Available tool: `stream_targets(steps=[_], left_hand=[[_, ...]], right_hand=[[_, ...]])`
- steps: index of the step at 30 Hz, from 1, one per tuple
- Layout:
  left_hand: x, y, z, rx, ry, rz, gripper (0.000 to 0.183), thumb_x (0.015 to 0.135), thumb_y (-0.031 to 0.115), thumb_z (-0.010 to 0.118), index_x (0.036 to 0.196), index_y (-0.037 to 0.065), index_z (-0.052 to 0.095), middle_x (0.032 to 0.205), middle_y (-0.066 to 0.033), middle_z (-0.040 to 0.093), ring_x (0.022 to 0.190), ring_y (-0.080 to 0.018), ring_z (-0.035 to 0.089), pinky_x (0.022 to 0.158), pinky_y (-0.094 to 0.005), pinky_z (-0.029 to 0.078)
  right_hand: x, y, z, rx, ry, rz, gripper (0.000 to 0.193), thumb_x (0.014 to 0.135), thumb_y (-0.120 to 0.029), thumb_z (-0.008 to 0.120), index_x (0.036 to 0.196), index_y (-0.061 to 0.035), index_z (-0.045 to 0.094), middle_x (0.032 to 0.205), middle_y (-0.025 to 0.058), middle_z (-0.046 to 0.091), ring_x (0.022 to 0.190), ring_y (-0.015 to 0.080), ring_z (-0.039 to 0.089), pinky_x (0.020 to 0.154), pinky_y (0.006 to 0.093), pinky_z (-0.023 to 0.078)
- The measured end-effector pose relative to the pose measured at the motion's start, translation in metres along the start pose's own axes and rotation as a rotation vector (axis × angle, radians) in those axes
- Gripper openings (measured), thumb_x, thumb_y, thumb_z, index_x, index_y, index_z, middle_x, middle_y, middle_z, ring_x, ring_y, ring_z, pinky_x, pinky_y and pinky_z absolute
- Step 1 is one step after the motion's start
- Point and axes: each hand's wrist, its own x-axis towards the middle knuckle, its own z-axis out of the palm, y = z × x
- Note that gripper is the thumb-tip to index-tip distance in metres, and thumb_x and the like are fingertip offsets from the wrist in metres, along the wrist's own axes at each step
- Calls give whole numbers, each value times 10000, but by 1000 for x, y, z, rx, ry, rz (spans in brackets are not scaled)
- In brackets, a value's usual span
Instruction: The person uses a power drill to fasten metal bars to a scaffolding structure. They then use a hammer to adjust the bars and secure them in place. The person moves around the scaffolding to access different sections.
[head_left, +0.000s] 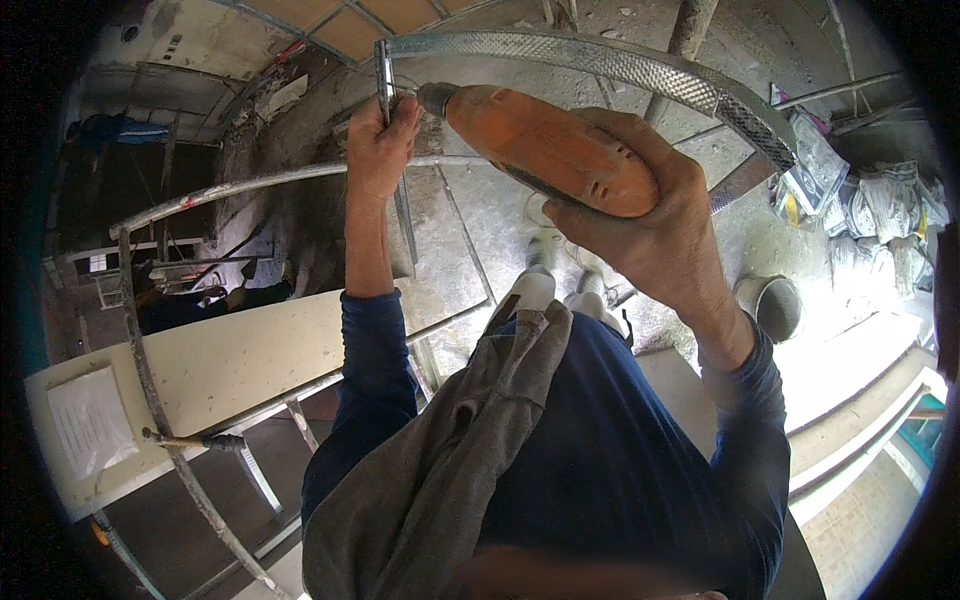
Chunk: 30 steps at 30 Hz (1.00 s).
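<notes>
An orange power drill (545,145) is in my right hand (660,190), its fingers wrapped around the rear of the body. The drill's dark chuck points left, close to a narrow metal channel (404,225). My left hand (380,150) is closed around this channel just below its upper end. Whether the drill's tip touches the metal is too small to tell. From the top of the channel, a long dimpled metal strip (560,48) runs to the right, beyond the drill, and reaches down near some bags.
Metal pipes (250,187) cross on the left beside a pale board (230,340) with a paper sheet (95,420) on it. On the right stand a bucket (770,305) and piled bags (885,200). Another person's dark sleeve (265,295) shows at left.
</notes>
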Motion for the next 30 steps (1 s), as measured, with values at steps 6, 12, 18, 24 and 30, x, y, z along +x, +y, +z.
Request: stream_targets(steps=[6, 12, 18, 24, 30], left_hand=[[6, -7, 1, 7, 9, 0, 245, 1088, 243, 660, 947, 45, 629, 679, 46, 526, 529, -41, 434, 459, -240, 339], [7, -9, 4, 3, -8, 0, 223, 1092, 214, 650, 958, 37, 626, 682, 42, 527, 541, -44, 434, 464, -245, 342], [6, -8, 11, 33, 11, -13, 215, 1092, 207, 650, 958, 40, 627, 680, 45, 524, 545, -43, 431, 466, -246, 338], [11, -12, 13, 16, -13, -7, 210, 1086, 210, 660, 956, 46, 635, 667, 45, 522, 550, -43, 438, 470, -254, 338], [9, -14, 29, 335, -34, 117, 175, 1031, 155, 677, 940, 6, 656, 679, -21, 573, 604, -129, 508, 558, -354, 421]], right_hand=[[7, 8, 1, -20, 9, -80, 668, 735, -156, 921, 1334, 2, 671, 1136, 206, 770, 978, 284, 788, 883, 405, 653], [9, 11, -3, -92, 0, -120, 670, 737, -137, 913, 1347, -2, 671, 1142, 208, 772, 978, 292, 792, 870, 425, 662], [11, 15, -7, -132, 0, -161, 687, 727, -123, 924, 1354, -3, 668, 1163, 206, 769, 999, 299, 789, 873, 432, 663], [12, 16, -14, -170, -6, -174, 699, 717, -120, 933, 1355, -9, 668, 1169, 202, 766, 1008, 296, 787, 880, 424, 661], [12, 15, -19, -238, -35, -150, 682, 737, -119, 925, 1361, -27, 667, 1185, 191, 758, 1037, 287, 779, 896, 403, 648]])
